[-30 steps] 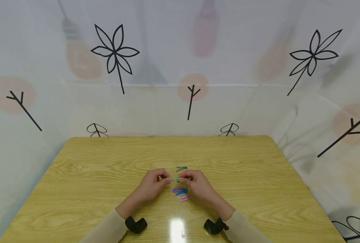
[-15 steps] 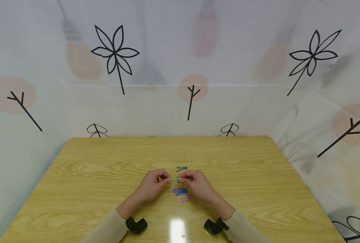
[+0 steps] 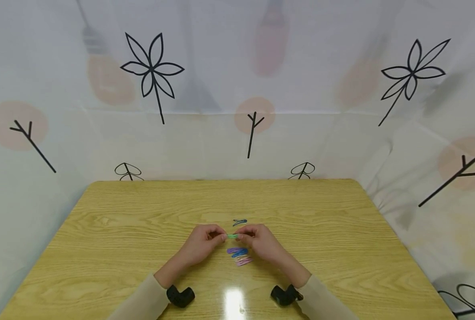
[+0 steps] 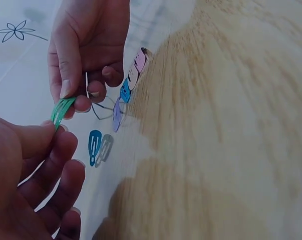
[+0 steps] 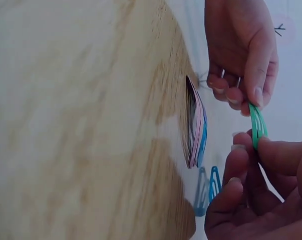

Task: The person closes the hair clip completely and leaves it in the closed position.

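Note:
A green snap hair clip (image 3: 232,236) is held up between both hands over the table. My left hand (image 3: 201,242) pinches one end between thumb and fingertips; my right hand (image 3: 261,242) pinches the other end the same way. In the left wrist view the green hair clip (image 4: 63,111) looks slightly bowed, its slots showing. Just beyond the hands lies a blue hair clip (image 3: 240,221). On the near side, several hair clips rest in a row: a purple clip (image 3: 233,250), a blue clip (image 3: 239,253) and pink clips (image 3: 243,261) closest to me.
The wooden table (image 3: 141,209) stretches around the hands, with a patterned cloth (image 3: 205,146) hanging behind it and along both sides. A bright light reflection shows at the table's front. Black wrist cameras (image 3: 180,296) sit at both sleeve cuffs.
Both hands stay almost in place, keeping the same pinch on the green hair clip. The other clips have not moved.

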`<action>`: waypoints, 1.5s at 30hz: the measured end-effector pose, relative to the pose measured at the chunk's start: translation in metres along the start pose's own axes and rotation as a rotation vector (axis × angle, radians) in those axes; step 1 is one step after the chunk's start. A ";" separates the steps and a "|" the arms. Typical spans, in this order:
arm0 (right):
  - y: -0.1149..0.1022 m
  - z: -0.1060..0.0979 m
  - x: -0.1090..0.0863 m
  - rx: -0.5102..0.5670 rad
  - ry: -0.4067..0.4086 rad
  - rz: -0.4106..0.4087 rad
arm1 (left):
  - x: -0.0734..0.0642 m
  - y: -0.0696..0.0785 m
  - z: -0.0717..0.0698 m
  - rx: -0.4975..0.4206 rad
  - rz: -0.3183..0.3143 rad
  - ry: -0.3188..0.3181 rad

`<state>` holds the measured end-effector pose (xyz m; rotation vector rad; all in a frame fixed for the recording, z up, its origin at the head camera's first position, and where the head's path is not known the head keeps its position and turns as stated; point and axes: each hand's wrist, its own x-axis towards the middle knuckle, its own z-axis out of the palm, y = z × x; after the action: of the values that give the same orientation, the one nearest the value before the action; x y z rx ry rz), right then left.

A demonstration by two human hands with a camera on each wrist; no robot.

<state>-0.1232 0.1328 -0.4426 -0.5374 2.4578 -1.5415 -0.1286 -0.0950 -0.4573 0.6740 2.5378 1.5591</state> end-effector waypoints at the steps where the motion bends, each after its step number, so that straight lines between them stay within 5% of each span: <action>1: 0.000 0.000 0.000 -0.013 -0.008 -0.005 | 0.000 -0.001 0.000 0.001 -0.004 -0.004; 16: 0.001 -0.006 0.006 -0.134 -0.124 0.003 | 0.006 -0.009 0.000 0.070 -0.048 -0.134; 45: -0.004 -0.002 0.005 -0.184 -0.138 0.012 | 0.011 -0.005 0.001 0.095 -0.038 -0.173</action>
<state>-0.1276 0.1313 -0.4383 -0.6351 2.5045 -1.2358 -0.1398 -0.0915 -0.4601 0.7313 2.4933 1.3143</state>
